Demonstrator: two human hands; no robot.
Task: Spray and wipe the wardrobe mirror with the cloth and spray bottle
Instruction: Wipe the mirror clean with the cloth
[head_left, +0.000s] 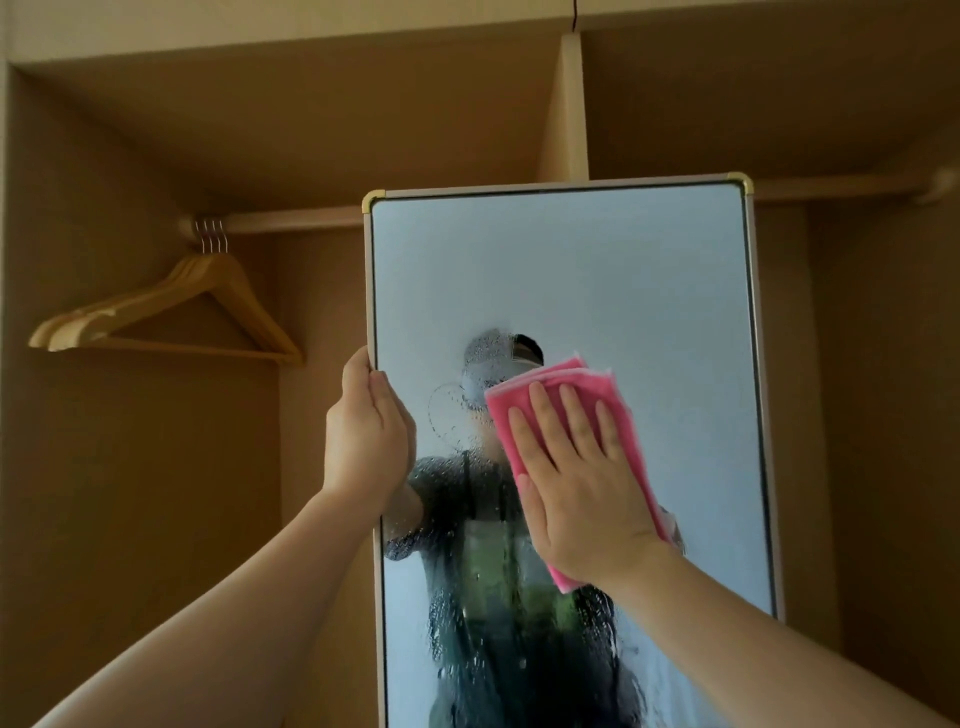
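Note:
A tall wardrobe mirror with a pale frame and gold corner caps fills the middle and right. Spray droplets cover its lower middle, over the reflection of a person. My left hand grips the mirror's left edge, fingers curled round the frame. My right hand lies flat with straight fingers on a folded pink cloth, pressing it against the glass. No spray bottle is in view.
The mirror stands in front of an open wooden wardrobe. Several wooden hangers hang from the rail at the left. A vertical divider panel rises behind the mirror's top edge.

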